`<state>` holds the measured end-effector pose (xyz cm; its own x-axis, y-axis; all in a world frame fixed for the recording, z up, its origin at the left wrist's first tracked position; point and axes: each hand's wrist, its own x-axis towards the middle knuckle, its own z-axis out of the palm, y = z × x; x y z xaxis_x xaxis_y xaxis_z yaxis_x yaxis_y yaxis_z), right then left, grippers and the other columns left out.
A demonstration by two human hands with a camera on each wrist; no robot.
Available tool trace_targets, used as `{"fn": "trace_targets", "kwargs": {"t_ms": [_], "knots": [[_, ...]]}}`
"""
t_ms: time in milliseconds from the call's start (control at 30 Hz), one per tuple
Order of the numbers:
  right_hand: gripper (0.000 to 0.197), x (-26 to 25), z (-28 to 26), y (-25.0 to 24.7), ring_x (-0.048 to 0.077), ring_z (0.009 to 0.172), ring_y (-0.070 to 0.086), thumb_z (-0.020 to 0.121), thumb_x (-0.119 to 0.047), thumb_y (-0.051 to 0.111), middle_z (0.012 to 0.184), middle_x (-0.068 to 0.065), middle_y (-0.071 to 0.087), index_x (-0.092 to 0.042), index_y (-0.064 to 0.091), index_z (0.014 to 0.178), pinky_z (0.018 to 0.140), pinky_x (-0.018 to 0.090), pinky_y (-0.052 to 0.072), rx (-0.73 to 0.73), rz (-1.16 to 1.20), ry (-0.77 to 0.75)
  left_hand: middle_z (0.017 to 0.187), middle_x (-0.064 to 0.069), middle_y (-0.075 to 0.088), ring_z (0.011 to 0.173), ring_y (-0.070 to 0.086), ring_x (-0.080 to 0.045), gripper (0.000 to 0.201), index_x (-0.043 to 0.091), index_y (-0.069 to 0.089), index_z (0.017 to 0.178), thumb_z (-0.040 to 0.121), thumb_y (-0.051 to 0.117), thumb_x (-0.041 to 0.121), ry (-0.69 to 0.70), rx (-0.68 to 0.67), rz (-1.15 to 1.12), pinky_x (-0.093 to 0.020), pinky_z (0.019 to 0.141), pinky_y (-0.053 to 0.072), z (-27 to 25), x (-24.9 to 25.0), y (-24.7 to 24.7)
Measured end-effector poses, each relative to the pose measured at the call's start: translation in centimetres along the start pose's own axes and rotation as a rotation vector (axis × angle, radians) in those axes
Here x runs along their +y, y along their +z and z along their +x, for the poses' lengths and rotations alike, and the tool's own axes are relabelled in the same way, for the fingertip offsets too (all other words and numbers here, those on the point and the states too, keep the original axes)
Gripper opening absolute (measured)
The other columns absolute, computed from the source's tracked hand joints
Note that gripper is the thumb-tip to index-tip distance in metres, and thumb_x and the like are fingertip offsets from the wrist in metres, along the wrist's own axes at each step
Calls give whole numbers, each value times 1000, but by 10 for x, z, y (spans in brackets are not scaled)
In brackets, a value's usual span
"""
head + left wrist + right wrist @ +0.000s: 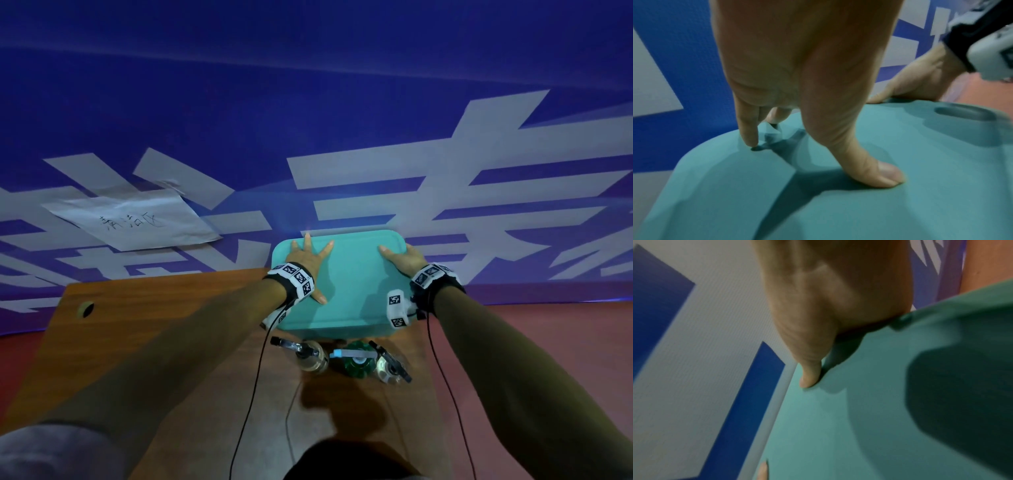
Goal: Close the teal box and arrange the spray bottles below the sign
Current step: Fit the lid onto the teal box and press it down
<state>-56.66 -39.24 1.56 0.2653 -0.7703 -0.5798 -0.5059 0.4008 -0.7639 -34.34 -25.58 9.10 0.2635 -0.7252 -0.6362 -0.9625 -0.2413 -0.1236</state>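
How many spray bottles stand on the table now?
3, in a row on the table in front of the teal box: the left bottle, the green middle bottle, the right bottle. No others show; the box may hide more.

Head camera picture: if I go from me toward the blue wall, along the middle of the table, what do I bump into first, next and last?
Three upright spray bottles in a row → teal plastic box with its lid on → blue wall banner with big white characters.

An event-hall style staging area: a wooden counter (pixel 144 308) set against a blue printed banner (pixel 308 102), handwritten paper sign (pixel 133 219) taped up, red floor (pixel 548 329).
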Motion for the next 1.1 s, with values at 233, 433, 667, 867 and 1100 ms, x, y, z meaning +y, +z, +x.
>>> {"fn": "trace_targets", "kwargs": {"t_ms": [233,433,667,867,1100], "knots": [[64,1,-19,0,30,92,69,75,-62,78,104,11,72,-9,71,110,80,37,57,114,-225,-11,161,-23,-31,150,-8,-55,161,47,-21,155,49,100,45,-25,-3,-73,-61,109,41,5,6,0],[80,-4,-17,4,36,97,66,69,-72,75,118,17,66,-7,65,114,82,44,58,220,-372,-62,161,-23,-33,150,-14,-54,159,48,-18,156,49,100,46,16,-3,-112,-65,112,32,8,0,-1],[82,3,-36,2,42,121,55,87,-55,69,135,21,54,-10,34,147,99,50,49,156,-481,-161,162,-22,-30,150,-15,-52,153,46,-16,157,54,97,52,33,-18,-90,-70,115,23,3,-2,-1],[88,3,-77,4,44,143,29,89,-40,70,161,19,20,-27,16,158,111,55,36,171,-704,-262,170,-11,-9,156,7,-35,125,29,4,163,73,88,46,142,58,-85,-55,122,26,-14,5,0],[51,-18,-155,42,35,128,46,92,-25,62,141,13,46,-15,46,140,100,49,46,190,-863,-679,145,-3,55,130,55,-27,48,22,57,138,95,63,42,174,358,-237,-43,104,48,-67,10,2]]}}
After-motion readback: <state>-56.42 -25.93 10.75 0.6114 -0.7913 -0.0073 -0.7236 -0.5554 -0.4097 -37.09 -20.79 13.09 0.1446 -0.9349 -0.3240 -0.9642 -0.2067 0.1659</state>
